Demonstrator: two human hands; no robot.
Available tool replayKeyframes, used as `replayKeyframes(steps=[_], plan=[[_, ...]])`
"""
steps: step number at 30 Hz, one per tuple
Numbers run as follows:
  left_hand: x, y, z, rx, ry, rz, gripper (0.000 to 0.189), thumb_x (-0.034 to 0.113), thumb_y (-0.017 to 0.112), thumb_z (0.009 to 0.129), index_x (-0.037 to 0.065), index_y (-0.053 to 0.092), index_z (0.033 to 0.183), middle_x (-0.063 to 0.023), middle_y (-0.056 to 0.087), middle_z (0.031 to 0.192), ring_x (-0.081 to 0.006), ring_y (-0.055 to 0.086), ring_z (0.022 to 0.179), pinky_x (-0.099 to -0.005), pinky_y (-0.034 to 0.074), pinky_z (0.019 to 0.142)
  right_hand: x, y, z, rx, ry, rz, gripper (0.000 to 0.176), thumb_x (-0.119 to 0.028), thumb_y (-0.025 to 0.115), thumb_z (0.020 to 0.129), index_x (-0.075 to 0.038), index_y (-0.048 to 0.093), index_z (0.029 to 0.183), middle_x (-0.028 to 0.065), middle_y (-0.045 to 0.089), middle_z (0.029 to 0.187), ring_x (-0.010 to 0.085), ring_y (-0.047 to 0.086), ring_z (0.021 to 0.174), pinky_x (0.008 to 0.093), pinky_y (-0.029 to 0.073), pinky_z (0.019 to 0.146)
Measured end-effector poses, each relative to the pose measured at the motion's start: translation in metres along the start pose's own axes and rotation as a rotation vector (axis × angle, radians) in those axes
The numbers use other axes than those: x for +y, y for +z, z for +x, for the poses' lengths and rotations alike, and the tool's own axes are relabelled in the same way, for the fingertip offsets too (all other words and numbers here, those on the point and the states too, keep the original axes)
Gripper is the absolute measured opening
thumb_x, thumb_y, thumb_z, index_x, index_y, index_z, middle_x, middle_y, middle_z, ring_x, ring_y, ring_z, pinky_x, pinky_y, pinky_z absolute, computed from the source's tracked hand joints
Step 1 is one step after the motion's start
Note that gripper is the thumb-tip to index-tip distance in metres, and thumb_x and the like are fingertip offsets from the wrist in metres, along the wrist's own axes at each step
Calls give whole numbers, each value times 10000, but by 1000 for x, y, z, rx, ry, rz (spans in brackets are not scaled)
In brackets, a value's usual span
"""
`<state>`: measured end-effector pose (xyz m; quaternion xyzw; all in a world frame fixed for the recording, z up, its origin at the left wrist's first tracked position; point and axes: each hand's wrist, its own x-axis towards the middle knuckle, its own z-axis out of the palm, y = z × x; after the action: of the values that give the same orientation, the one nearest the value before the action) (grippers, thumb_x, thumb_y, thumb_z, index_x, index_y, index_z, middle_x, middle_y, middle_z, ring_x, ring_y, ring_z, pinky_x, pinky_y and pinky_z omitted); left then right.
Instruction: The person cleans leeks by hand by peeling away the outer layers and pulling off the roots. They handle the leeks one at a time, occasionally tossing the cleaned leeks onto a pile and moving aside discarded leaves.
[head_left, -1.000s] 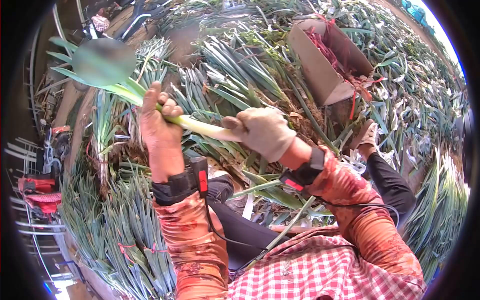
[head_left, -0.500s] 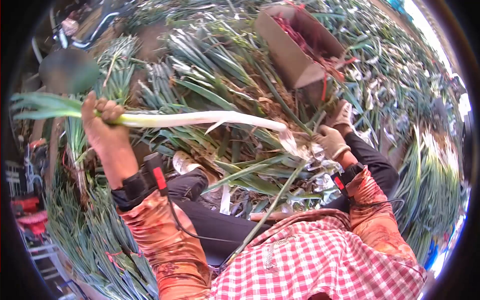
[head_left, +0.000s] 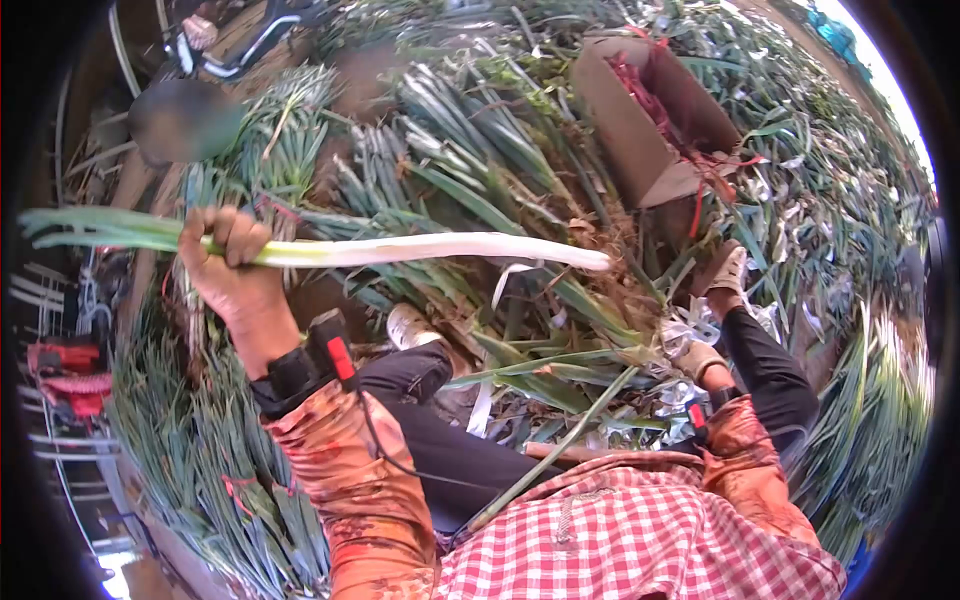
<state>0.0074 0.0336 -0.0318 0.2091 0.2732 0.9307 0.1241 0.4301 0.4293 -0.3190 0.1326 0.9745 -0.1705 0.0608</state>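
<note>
My left hand point(head_left: 235, 262) is bare and wrapped round a long green onion point(head_left: 430, 248) just below its leaves. The stalk stretches level to the right, white and smooth, its root end pointing away from the hand. From its underside a thin strip of peel point(head_left: 502, 284) hangs loose. Low on the right, my right hand point(head_left: 700, 362) wears a pale glove and is closed among white peel scraps point(head_left: 690, 325) by my foot; I cannot tell what its fingers hold. Heaped unpeeled green onions point(head_left: 560, 300) lie between my legs, close to both hands.
A cardboard box point(head_left: 625, 125) with red ties stands ahead on the right. Bundled green onions point(head_left: 870, 400) lie at the right, with more bundles point(head_left: 200, 440) along the left. A red object point(head_left: 70, 375) and metal racks sit at the far left. One long leaf point(head_left: 560, 445) crosses my lap.
My right hand has moved down and away from the onion's root end, which now looks cleaner and bare. My left hand still holds the stalk level. The whole view has shifted slightly.
</note>
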Motion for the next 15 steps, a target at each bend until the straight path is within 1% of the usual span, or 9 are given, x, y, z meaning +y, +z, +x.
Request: replayKeyframes(steps=[1,3,4,5,7,9,11,13,15], plan=[[-4,7,-1,-43,-13,6,188,206,586,809,55,486,758,17,325,609,-79,310,430,-214,296,392,16,9,4,-115,-98,-25,480,-377,529,808,-96,492,1196,183,607,1012,349,582,938,400,457,806],[-19,26,-3,-35,1,68,206,238,587,809,55,495,812,6,365,636,-75,321,433,-212,292,387,-90,-84,34,-184,458,-11,368,-333,548,762,-38,585,979,204,600,924,368,566,885,406,450,798],[-21,32,-3,-23,28,128,239,271,588,809,55,503,867,-5,405,662,-72,332,436,-209,288,381,-104,-98,54,-56,384,21,356,-331,540,784,-44,587,989,197,607,916,355,580,864,397,456,785],[-23,27,-1,-34,36,168,365,322,586,805,28,505,1006,-37,488,769,-81,369,458,-208,311,391,-117,-109,72,69,305,57,344,-329,531,806,-50,588,998,189,614,909,343,594,843,389,463,771],[-30,34,-2,-55,15,125,422,353,581,809,29,493,1065,-48,530,839,-86,372,471,-216,313,396,-164,-143,106,177,231,632,332,-324,502,856,-47,590,1017,179,618,921,288,608,857,359,469,757],[-35,40,-4,-27,-17,100,417,399,566,817,89,487,1085,-44,541,860,-86,341,462,-210,288,400,-223,-170,118,246,72,765,337,-329,474,889,-43,594,1022,164,624,913,251,618,834,340,474,741],[-39,36,-5,22,48,179,410,437,556,822,104,494,1054,-39,536,835,-81,327,453,-208,286,408,-262,-156,139,257,-109,1092,364,-363,450,898,-53,583,1035,170,624,910,288,619,817,372,475,731],[-46,41,-10,93,77,211,419,436,546,828,81,491,1043,-44,524,827,-75,329,446,-206,289,407,-311,-171,142,189,-81,748,361,-372,439,900,-71,563,1057,177,622,914,313,614,826,384,479,724],[-51,45,-11,156,106,238,429,435,535,834,57,487,1031,-49,512,820,-68,330,439,-203,292,406,-351,-180,139,243,16,511,338,-380,440,894,-72,550,981,171,622,843,334,606,777,409,480,661]])
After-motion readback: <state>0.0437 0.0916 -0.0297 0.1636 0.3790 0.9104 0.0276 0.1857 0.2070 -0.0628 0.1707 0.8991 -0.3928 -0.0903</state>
